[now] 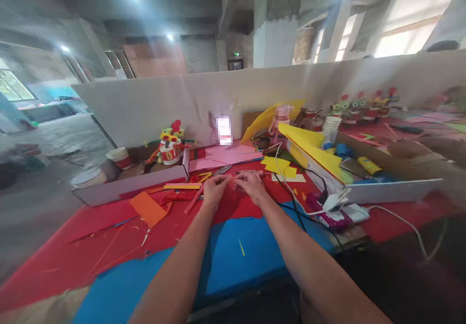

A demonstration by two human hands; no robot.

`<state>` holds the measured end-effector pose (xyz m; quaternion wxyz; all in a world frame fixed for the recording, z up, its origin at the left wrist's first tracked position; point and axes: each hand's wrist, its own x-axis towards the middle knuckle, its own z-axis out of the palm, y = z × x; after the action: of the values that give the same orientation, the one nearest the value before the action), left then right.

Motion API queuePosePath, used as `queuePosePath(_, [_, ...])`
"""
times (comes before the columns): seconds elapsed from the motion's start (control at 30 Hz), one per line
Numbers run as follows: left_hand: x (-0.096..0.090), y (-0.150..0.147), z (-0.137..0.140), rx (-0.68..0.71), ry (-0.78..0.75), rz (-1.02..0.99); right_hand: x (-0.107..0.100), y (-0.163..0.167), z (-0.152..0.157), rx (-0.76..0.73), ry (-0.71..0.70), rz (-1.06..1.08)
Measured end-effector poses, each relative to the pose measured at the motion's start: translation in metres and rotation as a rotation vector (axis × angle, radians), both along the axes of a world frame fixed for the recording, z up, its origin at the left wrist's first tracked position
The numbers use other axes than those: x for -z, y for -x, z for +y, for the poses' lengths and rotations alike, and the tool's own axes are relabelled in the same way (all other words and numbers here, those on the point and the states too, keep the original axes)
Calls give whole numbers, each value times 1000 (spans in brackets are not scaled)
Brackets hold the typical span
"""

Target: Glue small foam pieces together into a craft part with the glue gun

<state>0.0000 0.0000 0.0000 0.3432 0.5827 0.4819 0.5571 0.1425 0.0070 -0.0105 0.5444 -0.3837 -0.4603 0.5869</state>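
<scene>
My left hand [215, 189] and my right hand [251, 186] meet over the red table covering, fingers pinched close together. Between the fingertips is a small red piece [232, 184] that looks like paper; its shape is blurred against the red behind it. Just left of my left hand lie a yellow strip [181, 186] and a pink strip [194, 200]. Beyond the hands, a pair of scissors [222, 170] lies partly hidden near pink paper sheets [233, 155]. Blue sheets [247, 251] spread under my forearms.
On the left, a shallow box [134, 186] holds a paper-cup robot figure [169, 152]. A larger box [393, 188] with blue and yellow rolls stands right. Orange paper [148, 208], yellow notes [280, 167], a white cable [280, 169] and a purple packet [329, 215] lie about. A white partition [153, 96] runs behind.
</scene>
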Motion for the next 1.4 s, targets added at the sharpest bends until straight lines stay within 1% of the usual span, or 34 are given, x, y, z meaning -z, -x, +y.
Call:
queuePosePath(0.13, [-2, -1, -3, -23, -215, 185, -2, -2, -1, 9, 55, 46])
queuePosePath(0.27, [-5, -1, -6, -12, -411, 374, -5, -5, -3, -55, 107, 161])
queuePosePath(0.4, [-6, 0, -7, -19, -538, 511, -6, -7, -4, -111, 102, 224])
queuePosePath(0.57, [-6, 0, -7, -23, -649, 626, -7, -8, -5, -126, 100, 266])
queuePosePath(0.77, [-5, 1, -6, 17, -698, 735, -5, -9, -3, -123, 95, 252])
queuePosePath(1.0, [-7, 1, -8, 28, -724, 826, -3, -13, -1, -187, 103, 210])
queuePosePath(1.1, [-8, 0, -9, 17, -725, 825, -7, -13, -1, -208, 104, 252])
queuePosePath(1.23, [-9, 0, -8, 5, -707, 823, -8, -11, -1, -195, 116, 287])
queuePosePath(1.33, [-8, -1, -8, 5, -667, 790, -6, -11, -1, -196, 52, 252])
queuePosePath(1.4, [-7, -2, -8, 5, -620, 711, -5, -12, -2, -191, 7, 211])
